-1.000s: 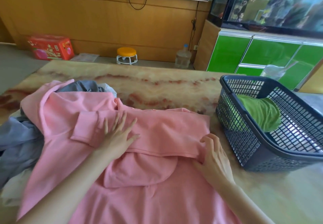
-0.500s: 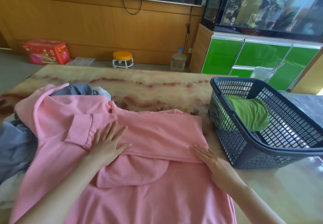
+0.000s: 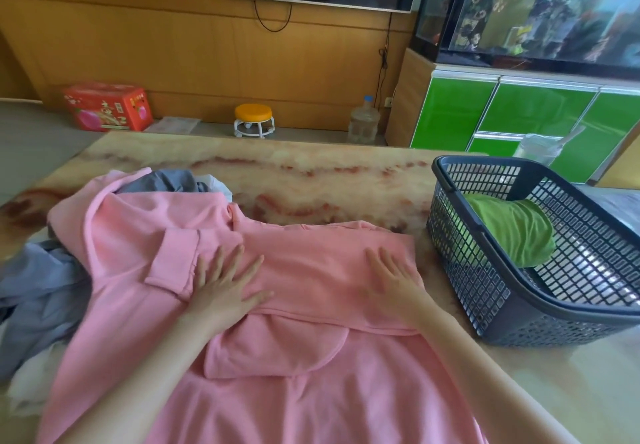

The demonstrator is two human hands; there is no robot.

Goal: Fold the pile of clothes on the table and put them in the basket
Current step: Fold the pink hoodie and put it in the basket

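Bright, even daylight fills the room, strongest on the right. White glare breaks through the mesh of the basket (image 3: 460,270), and a pale sheen lies on the tabletop (image 3: 554,391) beside it. Shadows are soft: thin ones along the folds of the pink shirt (image 3: 311,270) and a darker one at the basket's foot. The wide lens bows the wall panelling (image 3: 207,56) and the tabletop's far edge. The whole view is slightly soft, and the grey clothes (image 3: 41,281) at the left edge look smeared. The aquarium (image 3: 554,11) glass carries hazy reflections.
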